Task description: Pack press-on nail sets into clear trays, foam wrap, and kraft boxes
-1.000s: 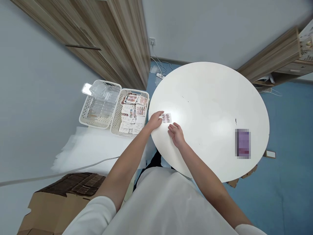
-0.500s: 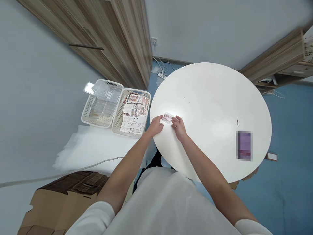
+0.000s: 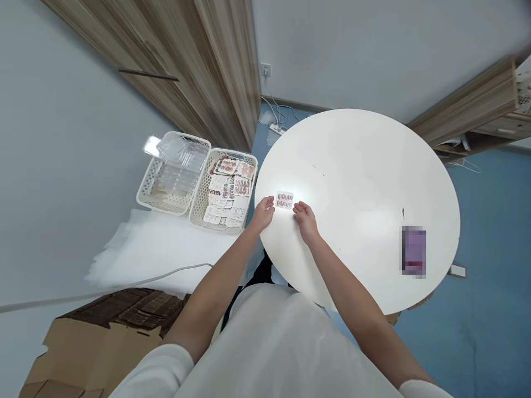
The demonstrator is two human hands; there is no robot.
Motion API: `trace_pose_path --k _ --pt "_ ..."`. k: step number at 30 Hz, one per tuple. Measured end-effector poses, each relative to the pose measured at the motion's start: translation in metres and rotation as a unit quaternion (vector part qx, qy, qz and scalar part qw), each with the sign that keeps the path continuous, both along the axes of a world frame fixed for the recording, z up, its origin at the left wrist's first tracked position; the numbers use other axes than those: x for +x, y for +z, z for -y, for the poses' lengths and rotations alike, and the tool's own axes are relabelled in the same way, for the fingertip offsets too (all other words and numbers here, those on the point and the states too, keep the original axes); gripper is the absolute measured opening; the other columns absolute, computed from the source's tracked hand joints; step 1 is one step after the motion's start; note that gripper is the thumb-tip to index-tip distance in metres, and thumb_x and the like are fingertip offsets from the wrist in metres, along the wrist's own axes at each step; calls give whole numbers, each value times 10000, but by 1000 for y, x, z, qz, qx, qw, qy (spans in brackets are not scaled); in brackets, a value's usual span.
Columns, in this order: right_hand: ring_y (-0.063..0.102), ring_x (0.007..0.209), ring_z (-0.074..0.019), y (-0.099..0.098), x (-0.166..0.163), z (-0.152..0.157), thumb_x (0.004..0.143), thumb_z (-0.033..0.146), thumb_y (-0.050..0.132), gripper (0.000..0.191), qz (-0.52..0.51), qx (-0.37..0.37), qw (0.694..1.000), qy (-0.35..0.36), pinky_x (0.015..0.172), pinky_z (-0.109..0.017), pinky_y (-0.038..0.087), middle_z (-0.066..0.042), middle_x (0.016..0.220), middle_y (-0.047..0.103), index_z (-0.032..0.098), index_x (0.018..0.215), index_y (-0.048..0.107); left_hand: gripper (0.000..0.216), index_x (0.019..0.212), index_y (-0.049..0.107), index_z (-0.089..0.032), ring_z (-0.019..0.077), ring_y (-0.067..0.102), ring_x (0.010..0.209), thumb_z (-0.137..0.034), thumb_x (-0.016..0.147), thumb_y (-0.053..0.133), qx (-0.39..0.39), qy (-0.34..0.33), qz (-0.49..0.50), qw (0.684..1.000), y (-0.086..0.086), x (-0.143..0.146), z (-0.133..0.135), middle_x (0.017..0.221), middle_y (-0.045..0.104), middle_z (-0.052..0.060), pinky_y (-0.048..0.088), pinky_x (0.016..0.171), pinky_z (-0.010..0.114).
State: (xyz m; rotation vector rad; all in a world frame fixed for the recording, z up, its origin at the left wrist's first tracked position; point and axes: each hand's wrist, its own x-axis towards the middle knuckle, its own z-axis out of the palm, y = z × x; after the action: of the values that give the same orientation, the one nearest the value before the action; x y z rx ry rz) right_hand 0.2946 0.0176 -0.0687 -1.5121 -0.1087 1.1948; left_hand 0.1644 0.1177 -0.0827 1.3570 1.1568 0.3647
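Note:
A small card of press-on nails (image 3: 284, 199) lies on the round white table (image 3: 365, 182) near its left edge. My left hand (image 3: 264, 213) has thumb and fingers closed on the card's left edge. The bent fingertips of my right hand (image 3: 306, 219) meet its near right corner. Both forearms reach in from below over my white top.
Two white baskets stand left of the table: one (image 3: 226, 190) with several nail cards, the other (image 3: 174, 171) with clear plastic trays. White foam sheet (image 3: 153, 249) and an open cardboard box (image 3: 103, 331) lie nearer me. A blurred purple object (image 3: 414, 252) rests at the table's right.
The card has gone from being held up between both hands to lying flat on the table. My right hand came in to its right side, then drew back slightly.

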Motion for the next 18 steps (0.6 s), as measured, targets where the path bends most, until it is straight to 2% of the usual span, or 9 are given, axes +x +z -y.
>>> trace_pose_path --k 7,18 --pt "466 1149 -166 -5 1 -13 634 146 545 490 -4 5 1000 30 953 -328 387 -12 1266 490 272 1102 478 450 1174 473 -183 187 486 1124 -125 730 436 -18 -6 1 1000 -4 4 -2 1257 489 86 362 953 334" --pt "473 1144 -171 -5 -1 -9 631 148 540 491 6 6 999 34 967 -342 371 -42 1278 476 253 1105 465 421 1147 489 -179 177 497 1115 -119 733 439 -10 -14 -10 1000 -2 3 1 1228 516 84 368 950 317"
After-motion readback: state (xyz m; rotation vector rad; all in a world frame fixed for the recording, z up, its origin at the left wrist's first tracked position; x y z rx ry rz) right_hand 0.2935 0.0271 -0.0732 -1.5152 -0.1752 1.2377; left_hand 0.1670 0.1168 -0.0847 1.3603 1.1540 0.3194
